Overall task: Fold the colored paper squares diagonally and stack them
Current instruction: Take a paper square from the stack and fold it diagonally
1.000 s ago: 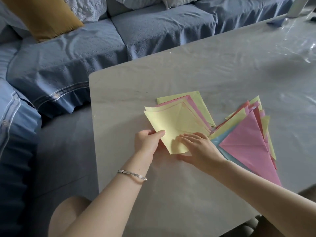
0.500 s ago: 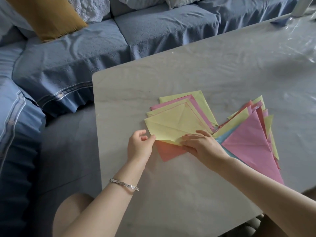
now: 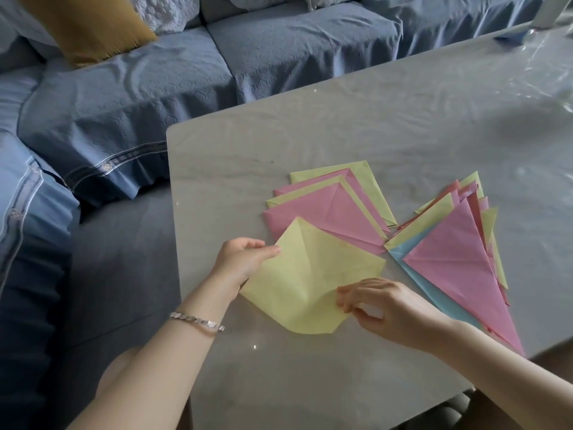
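The yellow sheet (image 3: 313, 274) is held at the near-left part of the surface (image 3: 372, 119), bowed and marked with crease lines. Whether its underside touches the surface cannot be told. The left hand (image 3: 245, 259) pinches its left edge, thumb on top and the other fingers hidden beneath the paper. The right hand (image 3: 387, 308) pinches its lower right edge with curled fingertips, and the sheet's corner there is covered by that hand.

The sheet overlaps the near corner of a pile of flat squares (image 3: 325, 212), pink on top, with only yellow and pink margins of the lower ones showing. Just to the right lies a fanned stack of folded triangles (image 3: 459, 259), a pink one uppermost over blue and yellow. Its near tip runs under the right forearm, and the count cannot be made out. A silver bracelet (image 3: 198, 319) circles the left wrist.

The surface is pale grey and glossy, with a wrinkled clear film catching the light toward the far right. There a white object (image 3: 548, 10) is cut off by the frame, and a small blue thing (image 3: 508, 37) beside it is too blurred to identify. Behind and to the left stands a blue sofa (image 3: 279, 51) with a mustard cushion (image 3: 86, 26), partly out of frame.
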`<state>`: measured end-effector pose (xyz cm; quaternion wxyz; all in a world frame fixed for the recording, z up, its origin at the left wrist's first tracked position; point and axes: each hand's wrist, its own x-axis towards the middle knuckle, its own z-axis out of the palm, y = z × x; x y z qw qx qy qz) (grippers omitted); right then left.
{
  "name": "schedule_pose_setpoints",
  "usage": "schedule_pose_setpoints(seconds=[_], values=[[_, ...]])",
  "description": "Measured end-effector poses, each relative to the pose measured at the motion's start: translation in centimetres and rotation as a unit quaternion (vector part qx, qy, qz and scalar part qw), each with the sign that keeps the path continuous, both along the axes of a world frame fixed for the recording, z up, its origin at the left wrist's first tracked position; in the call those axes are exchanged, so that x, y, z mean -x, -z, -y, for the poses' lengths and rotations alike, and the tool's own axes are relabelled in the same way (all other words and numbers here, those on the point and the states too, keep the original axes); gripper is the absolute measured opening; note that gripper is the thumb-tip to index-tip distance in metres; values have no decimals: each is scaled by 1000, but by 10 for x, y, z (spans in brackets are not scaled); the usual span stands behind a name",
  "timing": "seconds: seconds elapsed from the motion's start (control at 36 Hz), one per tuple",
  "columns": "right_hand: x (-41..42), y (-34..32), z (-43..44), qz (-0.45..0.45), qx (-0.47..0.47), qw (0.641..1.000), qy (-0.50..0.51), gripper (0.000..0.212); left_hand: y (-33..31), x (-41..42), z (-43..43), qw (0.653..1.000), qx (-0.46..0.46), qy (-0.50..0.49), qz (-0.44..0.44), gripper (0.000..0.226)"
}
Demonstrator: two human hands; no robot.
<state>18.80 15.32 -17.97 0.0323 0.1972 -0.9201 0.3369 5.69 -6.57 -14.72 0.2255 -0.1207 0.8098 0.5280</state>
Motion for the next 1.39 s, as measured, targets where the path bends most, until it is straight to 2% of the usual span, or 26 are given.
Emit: schedule_pose_setpoints(seconds=[0.08, 0.17, 0.25, 0.33, 0.42, 0.53, 0.61, 0.69, 0.75, 0.81, 0.92, 0.97, 1.06, 1.14, 1.39], values=[[1, -3, -1, 37, 8, 999, 21, 28, 1, -1, -5, 996, 24, 80, -24, 15], [4, -6, 0, 38, 20, 999, 19, 25, 3, -6, -7, 988, 53, 125, -73, 11], [8, -9, 5, 29, 101, 992, 76, 20, 7, -11, -4, 980, 70, 128, -135, 18], [13, -16, 8, -14, 157, 975, 160, 8, 5, -18, 0, 977, 32, 133, -165, 28], [18, -31, 10, -6, 187, 962, 200, 4, -3, -27, 3, 973, -9, 142, -180, 32], [22, -50, 12, 48, 217, 949, 223, 13, -18, -40, 6, 977, -75, 140, -142, 25], [20, -57, 14, 85, 272, 930, 234, 21, -28, -46, 7, 977, -84, 149, -127, 25], [16, -60, 19, 85, 303, 914, 256, 23, -40, -52, 3, 976, -54, 140, -160, 20], [14, -63, 23, 86, 323, 903, 269, 27, -47, -54, 1, 968, -39, 151, -195, 29], [13, -66, 26, 84, 330, 897, 283, 31, -54, -57, -2, 963, -50, 159, -211, 36], [9, -72, 32, 86, 358, 880, 299, 28, -63, -66, -12, 943, -22, 132, -304, 24], [8, -74, 34, 91, 362, 878, 299, 24, -65, -70, -16, 934, -22, 116, -336, 26], [5, -77, 38, 92, 375, 873, 297, 22, -65, -74, -18, 930, -19, 113, -348, 35], [3, -79, 40, 97, 397, 863, 297, 21, -64, -77, -18, 931, -16, 105, -350, 34], [-2, -87, 47, 62, 345, 892, 285, 27, -66, -85, -16, 924, 4, 110, -365, 25]])
